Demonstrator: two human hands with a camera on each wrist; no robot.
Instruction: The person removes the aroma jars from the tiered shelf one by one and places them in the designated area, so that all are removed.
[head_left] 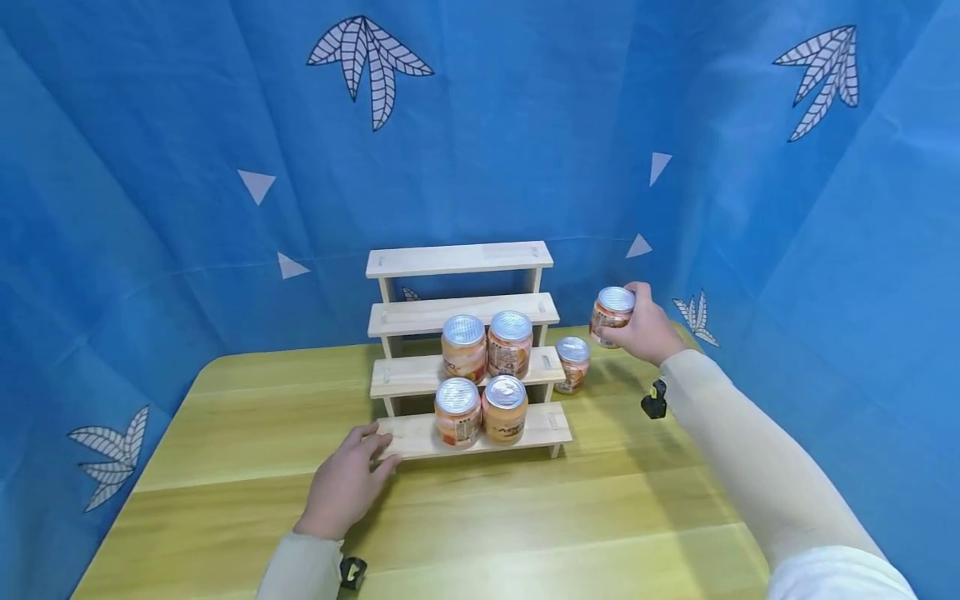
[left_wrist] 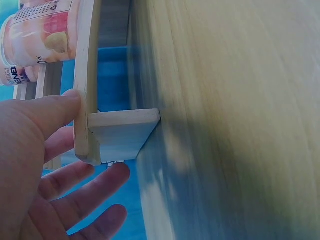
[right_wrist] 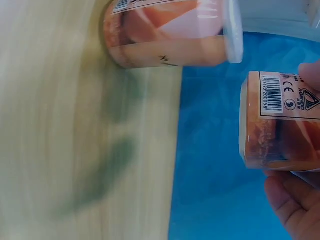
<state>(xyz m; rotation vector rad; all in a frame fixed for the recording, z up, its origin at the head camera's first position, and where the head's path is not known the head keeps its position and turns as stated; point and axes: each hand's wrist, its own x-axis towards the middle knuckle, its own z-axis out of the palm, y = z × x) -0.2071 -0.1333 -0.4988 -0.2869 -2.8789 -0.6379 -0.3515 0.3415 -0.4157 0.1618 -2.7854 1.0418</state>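
Orange barcoded can gripped in right hand; left hand flat against shelf.

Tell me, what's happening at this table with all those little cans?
A person is handling small orange cans around a stepped wooden rack on a yellow table. The right hand holds one can in the air, right of the rack. The left hand rests against the left end of the bottom step. Four cans stand on the two lower steps, and another can sits on the table beside the rack.

Four cans on stepped shelf
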